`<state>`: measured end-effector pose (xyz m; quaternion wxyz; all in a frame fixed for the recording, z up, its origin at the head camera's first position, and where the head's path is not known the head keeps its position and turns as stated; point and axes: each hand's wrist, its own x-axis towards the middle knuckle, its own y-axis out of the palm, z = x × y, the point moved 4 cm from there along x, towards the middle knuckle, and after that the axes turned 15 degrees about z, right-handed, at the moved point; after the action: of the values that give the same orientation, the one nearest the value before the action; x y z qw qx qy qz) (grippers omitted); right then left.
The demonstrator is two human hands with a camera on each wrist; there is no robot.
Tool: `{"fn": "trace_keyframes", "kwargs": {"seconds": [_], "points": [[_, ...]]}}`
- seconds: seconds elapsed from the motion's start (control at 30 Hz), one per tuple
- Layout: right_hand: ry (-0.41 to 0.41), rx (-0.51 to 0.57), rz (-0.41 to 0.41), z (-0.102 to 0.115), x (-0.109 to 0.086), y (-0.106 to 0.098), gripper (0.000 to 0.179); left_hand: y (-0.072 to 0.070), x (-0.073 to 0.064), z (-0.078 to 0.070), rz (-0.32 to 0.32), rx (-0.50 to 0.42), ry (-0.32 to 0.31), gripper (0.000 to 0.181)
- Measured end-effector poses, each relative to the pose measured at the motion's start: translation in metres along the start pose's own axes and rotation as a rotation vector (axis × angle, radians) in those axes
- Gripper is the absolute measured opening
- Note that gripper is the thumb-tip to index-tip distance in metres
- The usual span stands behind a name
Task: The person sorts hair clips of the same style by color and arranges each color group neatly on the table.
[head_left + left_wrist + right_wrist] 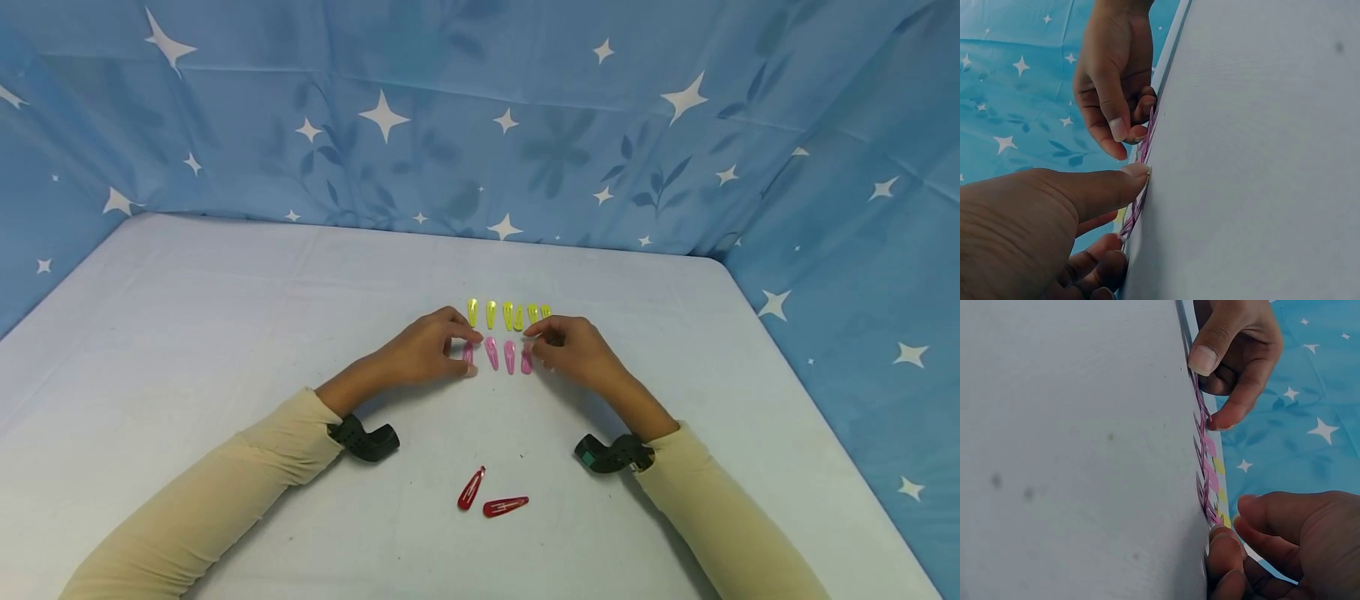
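Note:
A row of several pink snap hair clips lies on the white table. My left hand is at the row's left end, its thumb and index finger spanning the leftmost pink hair clip at its two ends. The right wrist view also shows that clip between this thumb and finger. At the row's other end, my right hand has bent fingers at the top of the rightmost pink clip. Its thumb stands apart from the clips, and its fingertips partly hide that clip.
Just beyond the pink row runs a row of several yellow hair clips. Two red hair clips, one slanted and one nearly level, lie nearer the front. Blue star-patterned cloth hangs behind the white table.

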<state>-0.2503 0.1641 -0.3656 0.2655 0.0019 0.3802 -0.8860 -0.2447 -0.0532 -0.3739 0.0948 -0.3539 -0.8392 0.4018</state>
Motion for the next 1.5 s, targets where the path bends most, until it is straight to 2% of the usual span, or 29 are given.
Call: {"fn": "trace_keyframes", "kwargs": {"seconds": [0.17,0.3,0.5,0.63,0.77,0.87,1.03,1.13,1.3,1.5], "points": [[-0.009,0.027,0.002,-0.001,-0.003,0.000,0.021,0.000,0.000,0.001,-0.008,-0.030,-0.007,0.050],[-0.019,0.042,-0.007,-0.003,-0.006,-0.001,0.020,-0.001,0.000,-0.002,-0.019,-0.053,0.012,0.053],[-0.049,0.046,-0.021,-0.002,-0.011,-0.004,0.019,0.002,-0.002,-0.012,0.001,-0.084,0.091,0.043],[-0.065,0.015,-0.044,0.001,-0.017,-0.006,0.020,0.002,-0.007,-0.022,-0.038,-0.092,0.172,0.035],[-0.087,-0.003,-0.053,0.005,-0.027,-0.008,0.022,0.002,-0.017,-0.035,-0.067,-0.079,0.211,0.029],[-0.138,-0.006,-0.050,0.010,-0.037,-0.007,0.019,0.005,-0.026,-0.046,-0.011,-0.061,0.206,0.028],[-0.238,-0.033,0.011,0.023,-0.052,0.005,0.017,0.018,-0.043,-0.061,0.204,-0.003,0.157,0.035],[-0.280,-0.025,0.082,0.030,-0.060,0.014,0.018,0.025,-0.054,-0.068,0.289,0.026,0.133,0.040],[-0.337,-0.003,0.182,0.038,-0.067,0.028,0.018,0.033,-0.065,-0.074,0.338,0.058,0.094,0.046],[-0.397,0.019,0.300,0.044,-0.078,0.043,0.016,0.039,-0.072,-0.072,0.360,0.088,0.052,0.053]]}}
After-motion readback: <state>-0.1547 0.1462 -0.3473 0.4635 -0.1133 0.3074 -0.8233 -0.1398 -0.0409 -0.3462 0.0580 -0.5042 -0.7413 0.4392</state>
